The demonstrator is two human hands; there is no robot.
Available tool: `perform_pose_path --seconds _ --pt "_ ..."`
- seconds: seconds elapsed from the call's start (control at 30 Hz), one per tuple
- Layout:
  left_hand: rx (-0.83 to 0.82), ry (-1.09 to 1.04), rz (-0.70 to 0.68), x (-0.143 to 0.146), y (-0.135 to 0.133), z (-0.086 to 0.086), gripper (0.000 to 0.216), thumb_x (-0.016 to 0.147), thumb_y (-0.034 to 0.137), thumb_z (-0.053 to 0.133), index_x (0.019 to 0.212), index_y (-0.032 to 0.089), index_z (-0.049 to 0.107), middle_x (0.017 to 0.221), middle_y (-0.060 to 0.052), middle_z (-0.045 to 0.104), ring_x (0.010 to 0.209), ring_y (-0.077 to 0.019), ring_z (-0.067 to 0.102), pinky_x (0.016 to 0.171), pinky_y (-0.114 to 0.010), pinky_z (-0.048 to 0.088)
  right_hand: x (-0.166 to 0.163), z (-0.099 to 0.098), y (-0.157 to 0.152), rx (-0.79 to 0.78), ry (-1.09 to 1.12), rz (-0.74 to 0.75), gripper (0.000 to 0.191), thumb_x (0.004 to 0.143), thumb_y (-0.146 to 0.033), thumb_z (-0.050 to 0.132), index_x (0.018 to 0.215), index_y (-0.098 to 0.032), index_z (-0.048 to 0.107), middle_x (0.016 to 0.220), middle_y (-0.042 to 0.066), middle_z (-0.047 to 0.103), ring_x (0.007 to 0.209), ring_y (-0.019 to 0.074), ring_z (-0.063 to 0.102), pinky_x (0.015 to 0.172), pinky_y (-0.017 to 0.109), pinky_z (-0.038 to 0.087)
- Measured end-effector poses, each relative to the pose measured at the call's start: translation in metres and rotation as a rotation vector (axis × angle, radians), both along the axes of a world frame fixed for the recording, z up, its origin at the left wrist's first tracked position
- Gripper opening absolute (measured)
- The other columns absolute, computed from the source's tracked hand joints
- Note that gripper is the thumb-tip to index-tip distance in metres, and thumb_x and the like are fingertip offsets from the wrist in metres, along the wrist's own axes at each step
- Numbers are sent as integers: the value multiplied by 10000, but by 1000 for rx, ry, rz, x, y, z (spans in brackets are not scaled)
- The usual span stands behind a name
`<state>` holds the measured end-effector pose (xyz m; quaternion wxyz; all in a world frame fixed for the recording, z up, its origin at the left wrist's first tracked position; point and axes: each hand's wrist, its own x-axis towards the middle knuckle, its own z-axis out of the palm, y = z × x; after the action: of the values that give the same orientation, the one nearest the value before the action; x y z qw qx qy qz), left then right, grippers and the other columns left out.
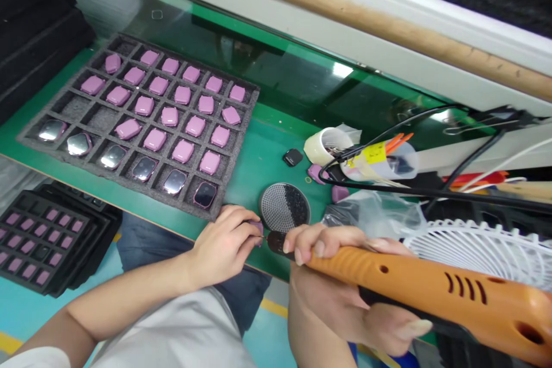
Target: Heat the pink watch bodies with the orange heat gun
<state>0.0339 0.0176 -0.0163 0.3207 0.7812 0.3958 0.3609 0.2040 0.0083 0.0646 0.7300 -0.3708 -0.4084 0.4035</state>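
My right hand [332,264] is wrapped round an orange electric screwdriver [414,287], its thin bit pointing left. Pinched in the fingers of my left hand [224,241] is a small purple watch case [257,230], mostly hidden by the fingers. The bit tip meets the side of the case or lies very close to it; I cannot tell which. Just beyond them stands a round dish [284,207] with a perforated surface, partly covered in small dark pieces. A grey foam tray [101,118] to the left holds many purple watch cases, with dark glossy faces in the near row.
At the right are a cream cup [330,144], a tub [379,161] with a yellow label, black cables [388,187], a plastic bag [375,213] and a white fan guard [474,247]. A black watch case [293,157] lies nearby. Stacked trays [86,241] stand below the bench at left.
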Motion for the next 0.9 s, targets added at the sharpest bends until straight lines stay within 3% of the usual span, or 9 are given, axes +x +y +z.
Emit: perform_pose_path --seconds 0.17,0.33,0.53,0.9 --pt "1 5 -5 -1 0 0 75 1124 239 660 1139 219 731 1304 -92 764 1240 -251 701 1072 -441 661 0 -2 -4 -9 -13 -9 495 962 -739 709 1282 -362 707 874 -27 667 612 193 615 558 404 571" --pt "18 85 -38 -6 -2 1 201 1091 241 696 1289 219 714 1412 -122 718 1342 -300 655 1104 -478 664 1 -4 7 50 -45 -34 453 975 -698 714 1270 -354 709 874 -30 673 599 187 624 540 397 575" --pt "136 82 -53 -7 -2 -2 177 1084 194 694 1254 200 746 1340 -122 734 1287 -298 659 1100 -476 667 -3 -15 23 85 -59 -89 491 937 -739 753 1237 -354 699 838 -49 678 553 167 597 499 358 555" --pt "145 89 -67 -7 -3 -2 205 1047 164 715 1239 190 781 1349 -147 720 1316 -303 645 1101 -494 661 -4 -24 21 58 -61 -63 510 942 -753 739 1251 -353 676 853 -42 664 584 167 603 519 363 562"
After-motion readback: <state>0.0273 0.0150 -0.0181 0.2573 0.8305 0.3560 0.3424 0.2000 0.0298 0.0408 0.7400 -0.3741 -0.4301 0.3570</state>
